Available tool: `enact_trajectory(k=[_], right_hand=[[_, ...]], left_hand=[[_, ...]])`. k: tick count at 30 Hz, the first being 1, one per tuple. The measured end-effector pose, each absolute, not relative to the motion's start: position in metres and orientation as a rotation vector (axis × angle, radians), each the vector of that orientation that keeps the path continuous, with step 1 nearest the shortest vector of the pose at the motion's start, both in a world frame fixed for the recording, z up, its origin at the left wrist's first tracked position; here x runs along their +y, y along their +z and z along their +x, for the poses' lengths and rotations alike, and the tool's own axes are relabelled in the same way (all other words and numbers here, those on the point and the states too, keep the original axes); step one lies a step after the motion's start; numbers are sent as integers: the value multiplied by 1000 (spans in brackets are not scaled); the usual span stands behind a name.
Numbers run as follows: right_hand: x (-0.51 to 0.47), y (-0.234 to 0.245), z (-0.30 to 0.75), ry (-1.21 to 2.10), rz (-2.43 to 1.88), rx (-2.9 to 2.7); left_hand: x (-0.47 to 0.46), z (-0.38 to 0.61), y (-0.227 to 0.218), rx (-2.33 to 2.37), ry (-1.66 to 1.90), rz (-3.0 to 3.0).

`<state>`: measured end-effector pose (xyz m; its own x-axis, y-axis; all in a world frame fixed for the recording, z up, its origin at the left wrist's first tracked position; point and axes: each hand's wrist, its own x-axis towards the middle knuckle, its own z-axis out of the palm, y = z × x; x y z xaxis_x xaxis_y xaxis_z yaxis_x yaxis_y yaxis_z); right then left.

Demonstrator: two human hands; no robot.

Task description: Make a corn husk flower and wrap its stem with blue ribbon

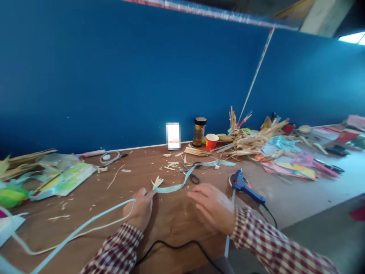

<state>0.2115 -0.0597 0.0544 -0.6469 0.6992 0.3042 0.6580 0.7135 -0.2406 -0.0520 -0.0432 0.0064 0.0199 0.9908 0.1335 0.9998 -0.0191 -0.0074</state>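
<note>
My left hand [140,207] is closed, thumb and fingers pinching the base of a small flower-like bundle of pale husk petals [157,182]. From that pinch a light blue ribbon [172,189] curves across the table to the right. My right hand [212,205] hovers or rests just right of the ribbon, fingers stretched out with nothing visible in them. Beyond its fingertips lie scissors [194,179] with dark handles, partly under the ribbon. A blue glue gun [245,186] lies to the right of my right hand, its nozzle pointing away from me.
A dark-lidded jar [199,131] and a red paper cup [211,142] stand near the blue wall [142,76]. Dried husks [251,142] and coloured paper [293,170] pile up at right. Painted paper [76,178] lies left. A black cord [176,245] and white cable [82,232] cross the front.
</note>
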Motion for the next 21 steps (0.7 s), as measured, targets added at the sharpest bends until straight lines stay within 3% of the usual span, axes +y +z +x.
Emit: enact_trajectory(k=[8,14,21], right_hand=[[-70,32,336,-243,-1758,-2165],[-61,4,367,-196,-1884,-2199],[-64,8,366,-175,-1901,-2178]], left_hand=[[-39,-57,-5,-2128,-337,-2203],[-43,-53,4,-2170,-352,-2195],[-42,-52,6,-2301,-412,-2102]])
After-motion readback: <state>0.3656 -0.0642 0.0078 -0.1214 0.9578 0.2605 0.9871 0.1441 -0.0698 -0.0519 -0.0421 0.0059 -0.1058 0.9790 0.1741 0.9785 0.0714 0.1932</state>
